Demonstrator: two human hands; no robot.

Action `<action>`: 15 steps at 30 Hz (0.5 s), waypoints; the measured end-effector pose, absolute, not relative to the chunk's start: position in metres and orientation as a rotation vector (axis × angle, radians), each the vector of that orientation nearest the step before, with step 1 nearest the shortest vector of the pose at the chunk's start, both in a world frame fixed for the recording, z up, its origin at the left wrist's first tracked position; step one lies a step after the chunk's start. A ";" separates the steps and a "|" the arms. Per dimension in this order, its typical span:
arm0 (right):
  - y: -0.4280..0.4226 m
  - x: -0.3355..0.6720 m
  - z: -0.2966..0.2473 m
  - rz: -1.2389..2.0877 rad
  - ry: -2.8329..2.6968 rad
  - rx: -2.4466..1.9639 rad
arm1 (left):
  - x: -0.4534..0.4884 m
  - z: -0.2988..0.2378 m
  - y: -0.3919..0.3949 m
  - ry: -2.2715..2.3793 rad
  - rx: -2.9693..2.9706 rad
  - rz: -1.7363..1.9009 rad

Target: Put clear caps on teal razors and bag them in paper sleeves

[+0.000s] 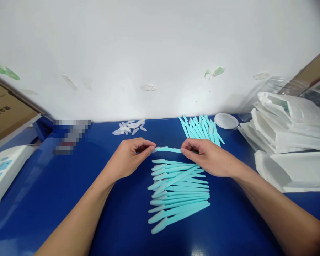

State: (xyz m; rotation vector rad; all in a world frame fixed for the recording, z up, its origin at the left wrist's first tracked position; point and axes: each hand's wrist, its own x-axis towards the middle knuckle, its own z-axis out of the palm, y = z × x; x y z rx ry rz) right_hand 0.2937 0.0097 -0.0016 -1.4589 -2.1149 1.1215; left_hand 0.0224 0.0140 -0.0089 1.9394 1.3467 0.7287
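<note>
A turquoise eyebrow razor [169, 149] is stretched level between my two hands. My right hand [202, 153] pinches its handle end between thumb and fingers. At the blade end, my left hand [134, 153] pinches a small translucent blade cap [154, 149]; whether it is fully seated on the blade I cannot tell. Just below lies a row of several turquoise razors [181, 192], capped ends to the left, with one lying slantwise over others. Behind my left hand is a small heap of loose translucent caps [129, 127]. More turquoise razors [201, 128] lie piled behind my right hand.
A blue table [122, 220] meets a white wall [149, 53]. At right are stacked white padded envelopes [290, 124] and a round translucent lid [226, 121]. To the left are a white-and-blue device [8, 169], a pixelated item [72, 137] and a cardboard box [8, 110].
</note>
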 end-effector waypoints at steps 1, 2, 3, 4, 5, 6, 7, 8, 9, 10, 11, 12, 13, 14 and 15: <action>0.010 0.293 -0.001 1.138 -2.118 -1.441 | 0.024 -0.009 0.013 1.323 1.935 0.718; 0.010 0.292 -0.001 1.154 -2.126 -1.421 | 0.027 -0.008 0.012 1.302 1.928 0.709; 0.009 0.291 -0.001 1.168 -2.138 -1.403 | 0.029 -0.007 0.011 1.283 1.927 0.696; 0.009 0.290 0.000 1.169 -2.155 -1.390 | 0.031 -0.006 0.009 1.267 1.935 0.677; 0.008 0.290 0.000 1.156 -2.180 -1.377 | 0.033 -0.005 0.007 1.255 1.949 0.650; 0.007 0.289 0.000 1.124 -2.216 -1.358 | 0.034 -0.004 0.005 1.245 1.968 0.615; 0.005 0.289 0.000 1.082 -2.261 -1.330 | 0.035 -0.003 0.003 1.233 1.989 0.572; 0.004 0.290 0.000 1.039 -2.312 -1.296 | 0.035 -0.002 0.000 1.216 2.013 0.523; 0.002 0.291 0.000 0.998 -2.365 -1.263 | 0.034 -0.001 -0.002 1.193 2.041 0.476; 0.000 0.292 -0.001 0.962 -2.416 -1.239 | 0.034 0.001 -0.004 1.168 2.071 0.435; -0.002 0.293 -0.001 0.935 -2.460 -1.235 | 0.033 0.002 -0.006 1.143 2.098 0.398; -0.004 0.294 -0.001 0.918 -2.493 -1.243 | 0.033 0.003 -0.007 1.122 2.122 0.371; -0.005 0.295 0.000 0.914 -2.516 -1.253 | 0.031 0.005 -0.007 1.111 2.140 0.359; -0.006 0.296 0.001 0.917 -2.527 -1.261 | 0.028 0.006 -0.006 1.118 2.154 0.376; -0.005 0.298 0.002 0.923 -2.523 -1.273 | 0.024 0.006 -0.003 1.150 2.167 0.426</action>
